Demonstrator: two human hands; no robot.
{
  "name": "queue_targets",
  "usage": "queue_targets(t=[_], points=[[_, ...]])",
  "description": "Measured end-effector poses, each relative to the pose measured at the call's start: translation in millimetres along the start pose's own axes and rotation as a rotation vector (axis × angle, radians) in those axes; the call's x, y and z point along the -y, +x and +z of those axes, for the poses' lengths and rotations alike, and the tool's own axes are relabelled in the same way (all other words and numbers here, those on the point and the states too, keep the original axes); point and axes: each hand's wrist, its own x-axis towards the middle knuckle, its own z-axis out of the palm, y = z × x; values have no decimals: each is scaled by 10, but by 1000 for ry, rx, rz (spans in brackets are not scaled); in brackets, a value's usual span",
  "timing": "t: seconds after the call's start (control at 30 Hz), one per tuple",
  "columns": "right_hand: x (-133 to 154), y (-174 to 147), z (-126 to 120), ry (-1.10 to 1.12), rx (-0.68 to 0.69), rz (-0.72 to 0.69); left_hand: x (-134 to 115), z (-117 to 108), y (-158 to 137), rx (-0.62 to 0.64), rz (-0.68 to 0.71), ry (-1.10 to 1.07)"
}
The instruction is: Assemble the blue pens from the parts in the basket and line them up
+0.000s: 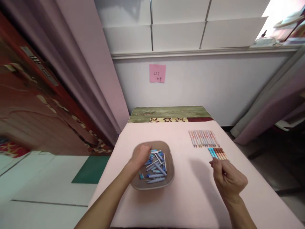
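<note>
A: What stands at the far left?
B: A glossy red-brown door [47, 111] with a metal plate along its edge, then a flat green mat [88, 170] on smooth tiles and a mauve curtain [81, 63] in long soft folds.

A: And the left hand [140, 155]?
B: It dips into a rounded-square tub [170, 165] of cloudy plastic, at the far left part. Its fingertips are hidden, so I can't tell whether they grasp anything.

A: What does the tub contain?
B: A loose jumble: smooth lavender-blue pen barrels [160, 169], slim white tubes [165, 162] and small turquoise bits [141, 176]. It sits on the table [181, 197], under a matte pale-pink cover; a green marbled strip [166, 112] shows beyond.

A: Anything on the wall?
B: A square pink paper note [157, 73], handwritten "357".

A: Farther right?
B: Clear pens [203, 139] with reddish markings lie side by side. Just nearer is a shorter row of slim pieces [218, 152], turquoise at its left, brown-topped and tan beside.

A: The right hand [228, 178]?
B: At that row's near end, fingers curled inward, thumb forward. Whether it grips a piece, I can't tell.
</note>
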Motion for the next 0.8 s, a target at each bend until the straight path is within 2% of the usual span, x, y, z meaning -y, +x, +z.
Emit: queue_targets(t=[0.03, 0.1, 0.4, 0.67, 0.8], points=[[-10, 9, -11, -12, 12, -70, -19, 26, 25, 17, -7, 13], [-23, 28, -34, -13, 24, -115, -51, 73, 67, 48, -17, 36], [-67, 35, -73, -16, 31, -125, -107, 153, 148, 106, -89, 92], [-120, -4, -53, -27, 71, -135, -279, 135, 109, 117, -119, 96], [-140, -18, -65, -26, 91, -132, -252, 154, 141, 126, -133, 85]])
